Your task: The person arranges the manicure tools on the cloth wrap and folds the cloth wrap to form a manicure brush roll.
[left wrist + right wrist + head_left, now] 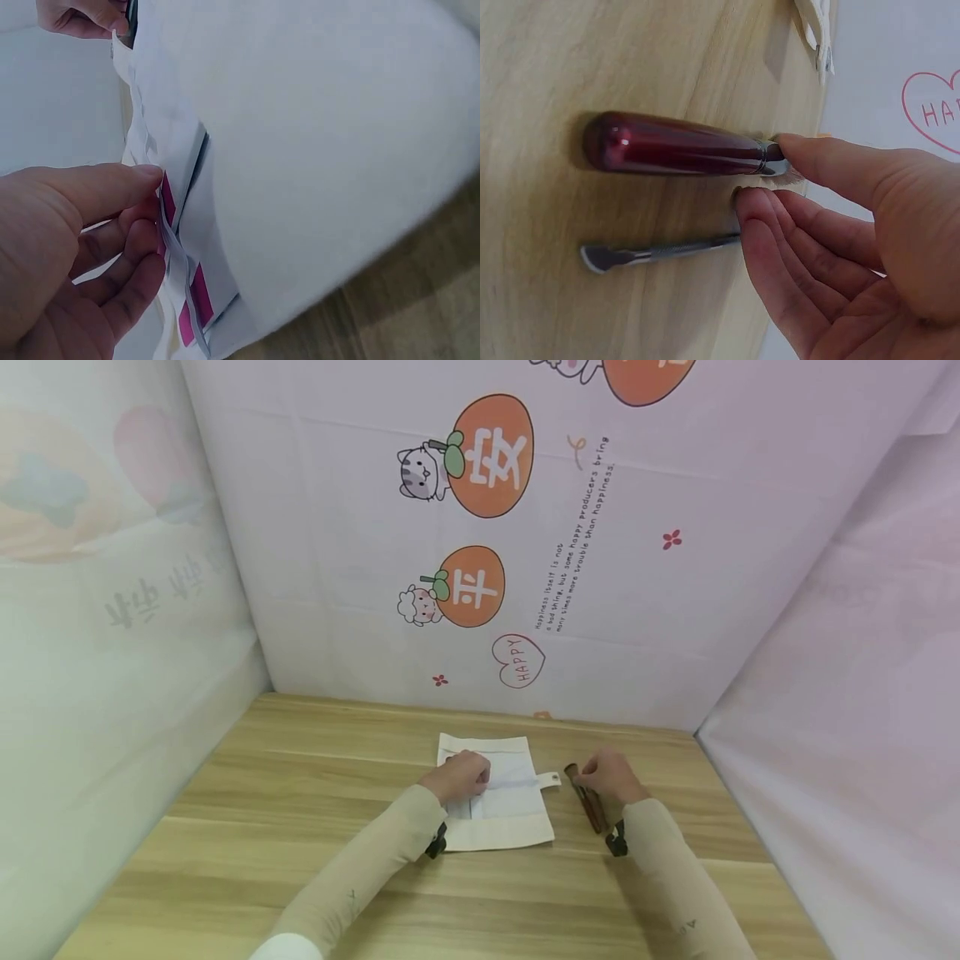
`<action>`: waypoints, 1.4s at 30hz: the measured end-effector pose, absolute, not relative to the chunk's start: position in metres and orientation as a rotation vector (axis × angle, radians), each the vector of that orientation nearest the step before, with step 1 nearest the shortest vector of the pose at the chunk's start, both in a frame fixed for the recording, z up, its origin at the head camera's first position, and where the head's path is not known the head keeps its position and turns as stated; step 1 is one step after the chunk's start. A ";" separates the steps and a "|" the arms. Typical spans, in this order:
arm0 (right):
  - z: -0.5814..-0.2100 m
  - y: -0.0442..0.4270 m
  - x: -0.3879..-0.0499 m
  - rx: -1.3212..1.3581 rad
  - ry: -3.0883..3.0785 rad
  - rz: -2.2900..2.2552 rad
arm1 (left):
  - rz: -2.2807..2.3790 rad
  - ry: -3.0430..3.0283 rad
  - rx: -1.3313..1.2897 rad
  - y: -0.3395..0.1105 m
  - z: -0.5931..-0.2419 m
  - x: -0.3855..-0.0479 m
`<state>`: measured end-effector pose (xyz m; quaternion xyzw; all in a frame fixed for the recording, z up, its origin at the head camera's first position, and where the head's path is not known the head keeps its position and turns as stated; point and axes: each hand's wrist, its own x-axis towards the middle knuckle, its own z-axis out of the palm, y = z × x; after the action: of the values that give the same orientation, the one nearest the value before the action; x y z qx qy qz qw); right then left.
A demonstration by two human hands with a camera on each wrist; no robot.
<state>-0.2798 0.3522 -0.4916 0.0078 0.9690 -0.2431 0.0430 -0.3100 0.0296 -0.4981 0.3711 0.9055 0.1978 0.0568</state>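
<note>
A white fabric roll-up case [517, 827] lies unfolded on the table, its snap tab [550, 779] pointing right. My left hand [461, 776] pinches the edge of its inner pocket [174, 255] between thumb and fingers; pink-red strips [201, 294] show in the slots there. To the right of the case, my right hand [611, 775] pinches a makeup brush [679, 146] near its silver ferrule, with the thumb against the metal. The brush has a glossy dark red handle, and its bristles are partly hidden by the fingers. A slim metal tool [656, 253] with a flat spade-shaped tip lies beside it.
The wooden table [315, 793] is enclosed by printed white cloth at the back [360, 527], left [112, 693] and right [847, 735]. The back cloth meets the table just behind the case and the brush.
</note>
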 end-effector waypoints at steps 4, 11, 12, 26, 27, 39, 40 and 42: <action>-0.489 0.346 -0.279 0.021 2.944 -0.756 | 0.614 2.747 1.140 0.030 -0.496 -0.309; -0.482 0.336 -0.285 0.027 2.945 -0.752 | 0.676 2.736 1.139 0.028 -0.498 -0.311; -0.481 0.335 -0.286 0.033 2.947 -0.758 | 0.689 2.725 1.131 0.027 -0.498 -0.311; -0.453 0.312 -0.306 0.053 2.910 -0.978 | 0.705 2.719 1.005 0.022 -0.492 -0.311; -0.451 0.309 -0.307 0.044 2.907 -0.996 | 0.707 2.715 1.001 0.022 -0.492 -0.312; -0.433 0.257 -0.323 -0.009 2.886 -1.108 | 0.703 2.706 1.002 0.021 -0.492 -0.312; -0.433 0.252 -0.324 -0.006 2.885 -1.113 | 0.700 2.706 1.008 0.022 -0.492 -0.312; -0.434 0.244 -0.326 0.008 2.888 -1.121 | 0.698 2.709 1.031 0.022 -0.493 -0.312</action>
<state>-0.3255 0.2435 -0.4338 0.0026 0.9321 -0.3616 0.0219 -0.3124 0.0217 -0.4926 0.3446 0.9057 0.2333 0.0803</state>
